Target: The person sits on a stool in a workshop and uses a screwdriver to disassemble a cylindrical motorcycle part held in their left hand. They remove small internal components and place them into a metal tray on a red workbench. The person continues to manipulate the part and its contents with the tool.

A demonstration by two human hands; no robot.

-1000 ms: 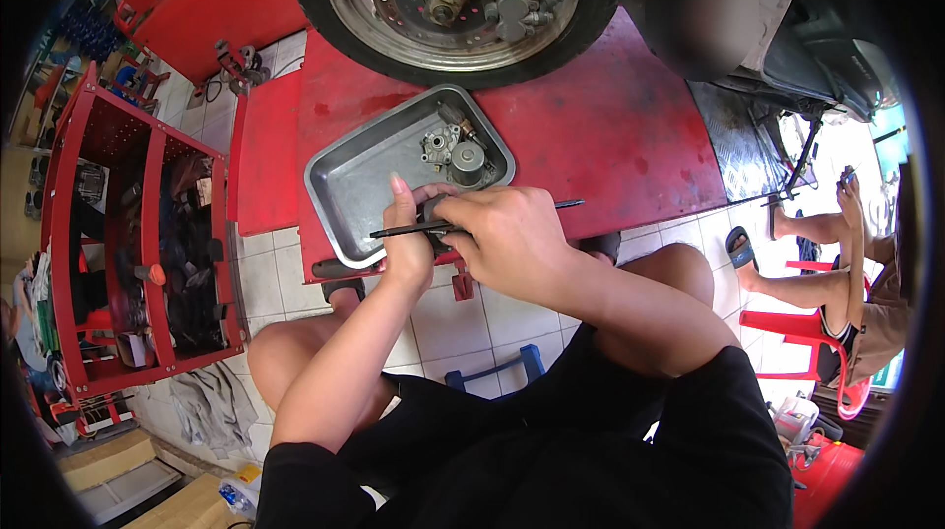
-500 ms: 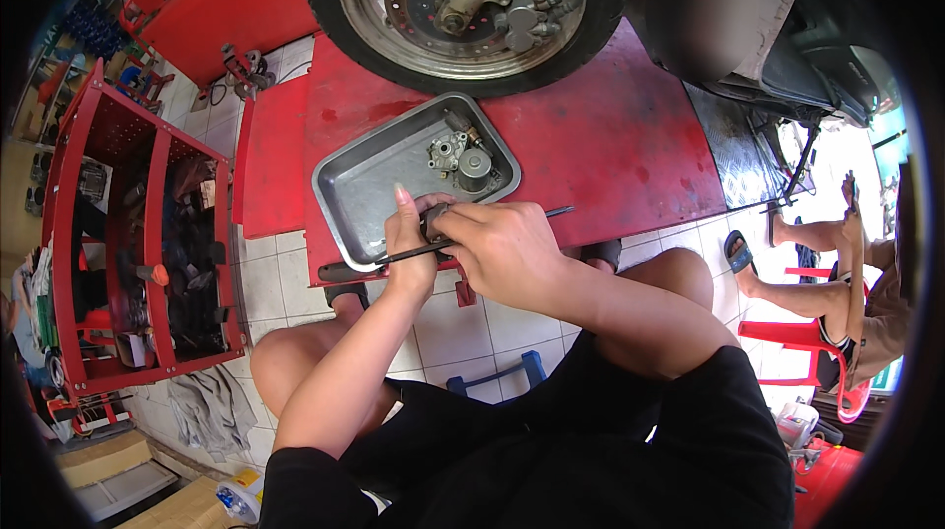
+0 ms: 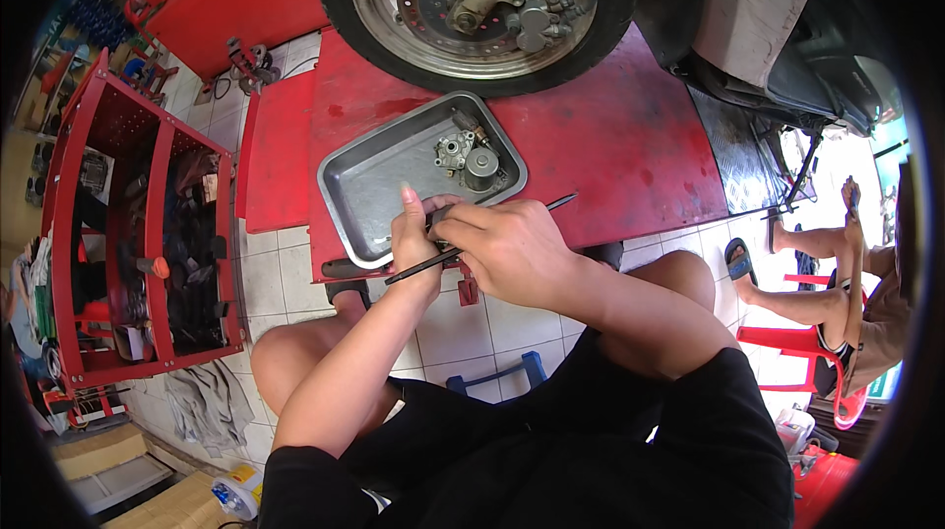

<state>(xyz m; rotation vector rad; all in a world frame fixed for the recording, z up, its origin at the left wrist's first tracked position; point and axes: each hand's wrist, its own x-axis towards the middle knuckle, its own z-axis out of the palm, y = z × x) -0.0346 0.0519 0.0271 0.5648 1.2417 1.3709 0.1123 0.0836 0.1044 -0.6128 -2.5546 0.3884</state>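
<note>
My right hand (image 3: pixel 514 246) is closed in a pinch around a thin black stick (image 3: pixel 411 270). The stick slants across both hands, and its far tip pokes out to the right over the red bench. My left hand (image 3: pixel 415 239) is cupped with its thumb raised, against the right fingertips. A small dark piece shows between the two hands, mostly covered by the fingers, so its kind cannot be made out. Just beyond the hands lies a grey metal tray (image 3: pixel 359 157). In its right half sit a round metal cylinder part (image 3: pixel 481 168) and a cast metal part (image 3: pixel 454 149).
A dark handle (image 3: pixel 345 269) lies at the red bench's (image 3: pixel 610 155) near edge. Behind the tray stands a motorcycle wheel (image 3: pixel 384 47). A red tool cart (image 3: pixel 153 234) is at left, a blue stool (image 3: pixel 502 376) below. Another person (image 3: pixel 847 303) sits at right.
The black stick has tilted more steeply, its near end lower and its far tip higher. Both hands stay together over the tray's near edge. The view has shifted slightly.
</note>
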